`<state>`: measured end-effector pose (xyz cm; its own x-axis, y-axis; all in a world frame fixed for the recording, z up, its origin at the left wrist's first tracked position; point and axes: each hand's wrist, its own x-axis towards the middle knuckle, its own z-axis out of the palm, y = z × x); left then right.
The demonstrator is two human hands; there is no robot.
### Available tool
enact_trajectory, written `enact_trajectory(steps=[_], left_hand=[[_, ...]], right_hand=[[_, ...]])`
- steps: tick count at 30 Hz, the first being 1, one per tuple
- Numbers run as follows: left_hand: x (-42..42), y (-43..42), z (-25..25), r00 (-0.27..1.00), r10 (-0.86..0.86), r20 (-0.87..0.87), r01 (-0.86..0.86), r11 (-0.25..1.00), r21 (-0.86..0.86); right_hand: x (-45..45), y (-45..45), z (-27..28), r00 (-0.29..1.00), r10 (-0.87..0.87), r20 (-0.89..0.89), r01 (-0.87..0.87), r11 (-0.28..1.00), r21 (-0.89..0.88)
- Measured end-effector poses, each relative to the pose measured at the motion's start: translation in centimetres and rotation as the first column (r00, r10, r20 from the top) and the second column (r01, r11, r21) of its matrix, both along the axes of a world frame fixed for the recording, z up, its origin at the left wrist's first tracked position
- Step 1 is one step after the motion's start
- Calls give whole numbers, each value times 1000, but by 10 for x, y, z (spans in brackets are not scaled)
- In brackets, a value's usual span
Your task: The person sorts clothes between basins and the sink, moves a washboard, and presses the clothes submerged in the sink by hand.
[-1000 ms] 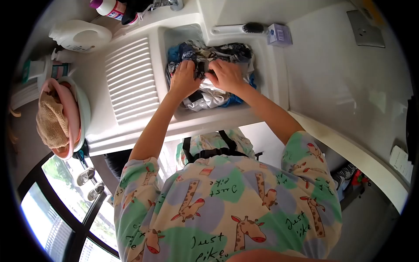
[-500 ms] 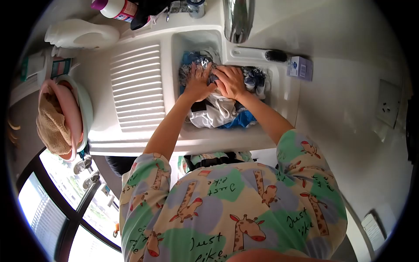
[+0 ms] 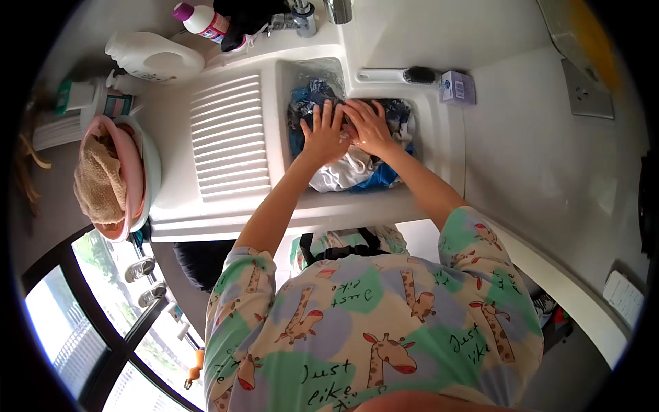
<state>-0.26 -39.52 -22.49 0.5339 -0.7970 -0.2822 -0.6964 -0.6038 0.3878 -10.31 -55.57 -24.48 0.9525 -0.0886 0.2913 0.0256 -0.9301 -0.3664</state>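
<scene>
Wet clothes (image 3: 343,168) in white, bright blue and dark patterned cloth lie bunched in water in the white laundry sink (image 3: 282,110). My left hand (image 3: 324,137) rests palm down on the pile with its fingers spread. Beside it, my right hand (image 3: 369,129) lies on the clothes too, its fingers stretched out and pointing away from me. The thumbs are close together, and neither hand grips any cloth that I can see. The far ends of some clothes are under the hands.
A ribbed washboard (image 3: 232,137) fills the left of the sink top. Behind are a white jug (image 3: 154,58), a purple-capped bottle (image 3: 202,20) and a tap (image 3: 302,20). A brush (image 3: 384,75) and a small box (image 3: 457,88) sit at right; basins (image 3: 137,172) hold a brown towel (image 3: 99,182).
The camera view has shifted, bringing more of the right wall into sight. My hands stay on the clothes, with the left fingers more spread, and the pile looks lower in the water.
</scene>
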Motion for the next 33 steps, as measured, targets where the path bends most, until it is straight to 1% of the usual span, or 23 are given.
enact_trajectory(steps=[2,3,5,7,10,11,13,14,15,17,18,19,20,21,22,23,24,26,27,29,30,32,33], left_hand=[[-24,10,28,977,-193,94,189,981,51],[-31,12,27,965,-214,151,214,977,21],[-36,7,31,968,-236,91,226,968,106],[-38,-3,42,974,-225,-6,221,952,213],[-46,-14,34,975,-203,90,166,937,309],[-46,-20,43,978,-201,56,166,913,374],[-51,-17,11,971,-194,137,138,931,338],[-53,-18,7,966,-189,177,126,940,318],[-51,-20,9,984,-160,76,128,938,322],[-59,-14,-20,938,-200,282,111,947,302],[-57,-19,-3,898,-214,384,103,952,289],[-53,-26,13,983,-174,64,137,913,385],[-54,-23,0,969,-189,159,122,926,356],[-60,-16,-24,947,-201,250,114,939,325],[-64,-12,-36,917,-208,341,108,951,290],[-64,-15,-28,936,-202,288,105,942,320],[-62,-16,-30,949,-172,263,97,956,277],[-59,-16,-33,972,-112,204,74,980,187],[-56,-20,-13,980,-110,164,74,975,209],[-55,-22,24,992,-103,71,82,964,253],[-57,-16,23,987,-116,114,93,979,183],[-51,1,13,972,-122,200,115,992,45],[-53,13,12,953,-20,301,50,994,-93]], right_hand=[[-32,6,23,983,-164,-80,152,979,-132],[-45,6,28,965,-204,-165,180,972,-151],[-63,7,32,900,-281,-333,228,955,-189],[-67,7,18,911,-288,-296,243,953,-179],[-63,4,-5,928,-254,-272,233,966,-110],[-63,3,-13,932,-240,-271,227,971,-77],[-58,0,-41,975,-207,-77,214,972,98],[-57,-2,-50,979,-202,22,195,964,181],[-58,-3,-58,978,-209,26,204,971,128],[-60,-4,-71,975,-219,41,219,976,23],[-62,-7,-80,983,-178,37,176,983,43],[-63,-12,-89,990,-135,36,133,989,61],[-62,-15,-94,995,-93,37,90,993,76],[-67,-9,-84,950,-194,-246,190,981,-43],[-65,-9,-87,973,-190,-134,190,982,-13],[-61,-11,-89,982,-186,-16,186,983,12],[-60,-11,-90,978,-180,102,178,984,34],[-66,-10,-82,980,-197,2,197,980,3],[-63,-12,-75,978,-202,-40,202,979,-17],[-61,-10,-57,963,-249,-104,233,961,-149],[-62,-5,-41,951,-275,-141,242,947,-213],[-64,4,3,949,-286,-135,247,937,-248],[-61,9,24,948,-286,-137,244,934,-260]])
